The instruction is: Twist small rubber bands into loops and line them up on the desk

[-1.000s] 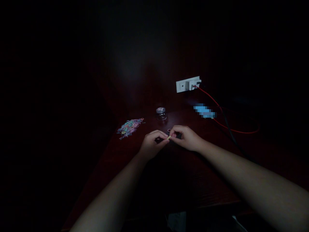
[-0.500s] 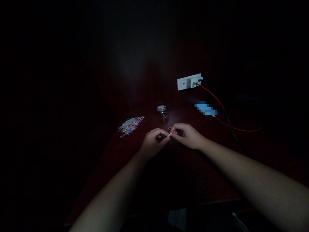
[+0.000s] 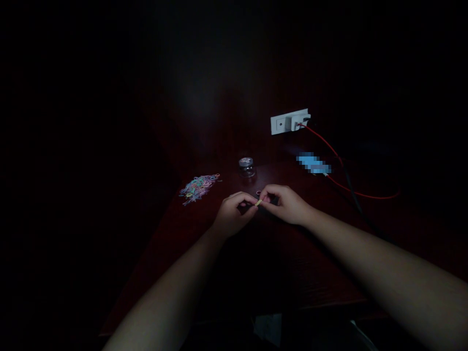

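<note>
Between my fingertips is a small yellow hair tie (image 3: 259, 203), pinched from both sides. My left hand (image 3: 236, 212) holds its left end with thumb and forefinger. On the other end, my right hand (image 3: 285, 204) grips with thumb and forefinger too. A pink hair tie (image 3: 258, 193) lies on the table just beyond the fingers, partly hidden by my right hand. Farther left is a loose pile of hair ties (image 3: 199, 187) in pastel colours. A small clear jar (image 3: 247, 168) with a lid stands upright behind my hands.
The dark red table (image 3: 164, 253) meets a dark wall at the back. A white wall socket (image 3: 288, 122) carries a plug with a red cable (image 3: 323, 141). That cable runs to a blurred blue object (image 3: 313, 164) on the right. A black cable (image 3: 353, 190) hangs nearby.
The view has shifted slightly. Both hands stay together, pinching the yellow hair tie, which shows at a slightly different angle.
</note>
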Available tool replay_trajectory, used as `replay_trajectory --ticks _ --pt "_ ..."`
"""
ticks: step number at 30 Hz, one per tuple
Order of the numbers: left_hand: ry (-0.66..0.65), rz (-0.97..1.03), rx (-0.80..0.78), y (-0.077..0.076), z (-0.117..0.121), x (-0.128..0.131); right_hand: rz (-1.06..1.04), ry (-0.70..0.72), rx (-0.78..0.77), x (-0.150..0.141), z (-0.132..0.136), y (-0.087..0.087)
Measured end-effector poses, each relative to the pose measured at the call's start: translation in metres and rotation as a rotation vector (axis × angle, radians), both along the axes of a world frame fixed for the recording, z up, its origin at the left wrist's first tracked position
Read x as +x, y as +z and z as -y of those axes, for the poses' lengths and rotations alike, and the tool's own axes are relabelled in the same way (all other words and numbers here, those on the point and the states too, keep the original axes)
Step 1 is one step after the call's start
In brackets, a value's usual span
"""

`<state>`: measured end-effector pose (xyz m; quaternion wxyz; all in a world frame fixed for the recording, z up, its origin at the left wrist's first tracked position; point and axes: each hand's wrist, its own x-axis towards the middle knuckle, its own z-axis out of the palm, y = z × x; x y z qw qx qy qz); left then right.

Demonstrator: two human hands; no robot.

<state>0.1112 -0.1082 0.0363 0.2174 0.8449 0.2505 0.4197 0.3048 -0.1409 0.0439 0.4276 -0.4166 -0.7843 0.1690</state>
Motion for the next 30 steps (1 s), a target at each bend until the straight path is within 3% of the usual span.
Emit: replay_trajectory --ticks 10,30 --pt "0.067 0.058 -0.052 -0.0017 -0.0008 0.0017 -0.033 0.020 0.081 -0.0034 -0.0001 -0.0020" --pt "0.027 0.109 -0.168 -0.0058 -0.0008 0.0025 0.003 0.049 0.070 -0.0020 0.0006 0.0007"
